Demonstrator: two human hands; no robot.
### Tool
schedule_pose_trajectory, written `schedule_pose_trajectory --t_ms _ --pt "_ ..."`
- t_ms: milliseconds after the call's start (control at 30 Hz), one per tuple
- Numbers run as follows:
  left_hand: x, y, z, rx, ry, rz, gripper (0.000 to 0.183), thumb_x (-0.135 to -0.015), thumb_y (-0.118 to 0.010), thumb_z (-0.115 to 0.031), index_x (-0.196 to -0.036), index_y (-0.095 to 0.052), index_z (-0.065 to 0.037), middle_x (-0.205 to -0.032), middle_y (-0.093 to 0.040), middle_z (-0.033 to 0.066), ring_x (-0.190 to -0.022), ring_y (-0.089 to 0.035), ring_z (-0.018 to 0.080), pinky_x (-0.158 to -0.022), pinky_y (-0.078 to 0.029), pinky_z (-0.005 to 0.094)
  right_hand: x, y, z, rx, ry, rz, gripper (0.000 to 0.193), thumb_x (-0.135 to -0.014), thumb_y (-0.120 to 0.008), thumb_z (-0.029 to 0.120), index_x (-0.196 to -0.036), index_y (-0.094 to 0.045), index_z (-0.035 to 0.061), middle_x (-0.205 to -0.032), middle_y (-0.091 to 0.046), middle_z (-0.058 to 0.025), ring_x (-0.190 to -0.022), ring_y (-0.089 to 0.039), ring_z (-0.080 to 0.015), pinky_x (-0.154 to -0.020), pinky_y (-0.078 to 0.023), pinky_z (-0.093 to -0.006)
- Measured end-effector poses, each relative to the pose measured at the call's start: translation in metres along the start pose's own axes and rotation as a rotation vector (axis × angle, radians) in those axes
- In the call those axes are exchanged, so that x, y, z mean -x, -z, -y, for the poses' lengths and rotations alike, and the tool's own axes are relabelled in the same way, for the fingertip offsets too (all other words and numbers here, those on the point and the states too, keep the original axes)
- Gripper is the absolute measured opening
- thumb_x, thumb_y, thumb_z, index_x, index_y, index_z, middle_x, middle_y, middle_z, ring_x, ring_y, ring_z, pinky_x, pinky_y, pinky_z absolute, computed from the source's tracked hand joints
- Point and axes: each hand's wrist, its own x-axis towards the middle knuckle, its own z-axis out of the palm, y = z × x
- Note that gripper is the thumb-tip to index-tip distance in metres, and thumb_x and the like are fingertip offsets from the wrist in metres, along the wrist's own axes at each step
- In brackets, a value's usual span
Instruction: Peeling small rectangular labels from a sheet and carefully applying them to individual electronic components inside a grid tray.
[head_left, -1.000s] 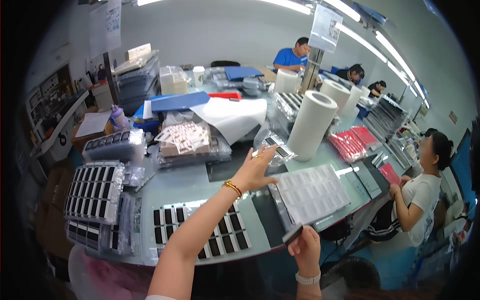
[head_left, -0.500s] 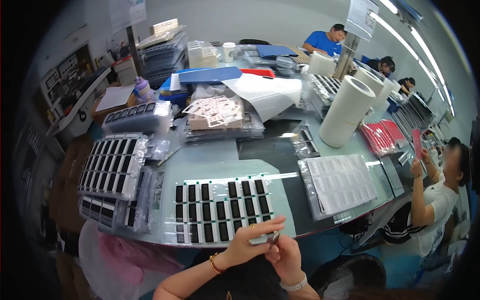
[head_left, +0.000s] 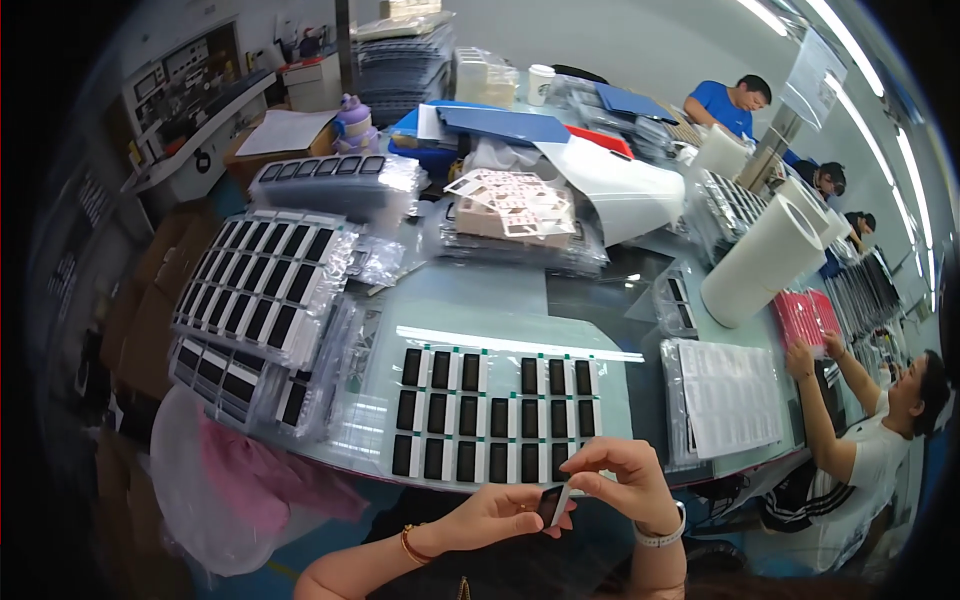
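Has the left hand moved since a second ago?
Yes. The left hand came back from beyond the clear tray of black rectangular parts to its near edge.

Parts tray (head_left: 500,410) lies on table (head_left: 480,290) ahead of both hands; stacked trays (head_left: 262,290) to its left; sheet stack (head_left: 728,398) right; paper roll (head_left: 765,262) behind that.

Glossy black panel (head_left: 551,505); clear plastic tray (head_left: 495,405); smooth, glossy table (head_left: 480,290); white paper roll (head_left: 765,262).
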Motion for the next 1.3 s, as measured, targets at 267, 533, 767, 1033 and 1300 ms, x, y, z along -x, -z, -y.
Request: schedule_pose_trajectory --t_ms 267,533,767,1033,1300 --pt "-0.004 0.032 -0.017 -0.010 -0.060 0.035 0.053 -0.105 -0.060 -0.033 -0.141 -0.054 0.006 -0.123 -0.068 0.0131 -0.105 -0.066 0.0173 -0.099 -0.050 0.0342 -0.072 0.004 0.009 -0.002 -0.177 0.237 0.014 -0.094 -0.075 0.014 -0.097 -0.073 0.0004 -0.082 -0.070 -0.0021 -0.070 -0.063 -0.0062 -0.062 -0.048 -0.0234" --pt "-0.007 0.052 -0.043 -0.196 0.041 -0.334 0.052 -0.108 -0.054 -0.030 -0.146 -0.049 0.005 -0.124 -0.067 0.0146 -0.115 -0.065 0.0225 -0.100 -0.054 0.0367 -0.126 0.023 -0.021 0.112 -0.186 0.217 0.015 -0.096 -0.072 0.015 -0.093 -0.071 0.0000 -0.074 -0.065 -0.0023 -0.066 -0.056 -0.0073 -0.059 -0.044 -0.0241" --pt "-0.001 0.076 -0.064 -1.515 -0.294 -0.615 0.024 -0.091 -0.073 -0.022 -0.111 -0.072 -0.009 -0.136 -0.061 0.0129 -0.129 -0.053 0.0367 -0.110 -0.039 0.0513 -0.173 0.034 -0.082 0.457 -0.062 0.109 0.021 -0.093 -0.073 0.023 -0.085 -0.068 0.0050 -0.100 -0.064 -0.0003 -0.098 -0.055 -0.0160 -0.084 -0.042 -0.0300" --pt "-0.008 0.076 -0.054 -1.639 -0.128 -0.551 0.033 -0.087 -0.077 -0.028 -0.117 -0.072 -0.014 -0.156 -0.042 0.0163 -0.150 -0.028 0.0434 -0.120 -0.018 0.0652 -0.175 0.032 -0.105 0.492 -0.086 0.120 0.020 -0.090 -0.077 0.023 -0.085 -0.069 0.0050 -0.100 -0.060 -0.0017 -0.105 -0.052 -0.0181 -0.093 -0.043 -0.0330" --pt "-0.012 0.078 -0.050 -1.659 -0.086 -0.506 0.040 -0.087 -0.077 -0.031 -0.124 -0.071 -0.015 -0.160 -0.036 0.0191 -0.152 -0.022 0.0456 -0.119 -0.011 0.0688 -0.177 0.030 -0.107 0.543 -0.017 0.120 0.019 -0.088 -0.077 0.021 -0.084 -0.070 0.0046 -0.097 -0.061 -0.0034 -0.102 -0.053 -0.0219 -0.095 -0.043 -0.0349"
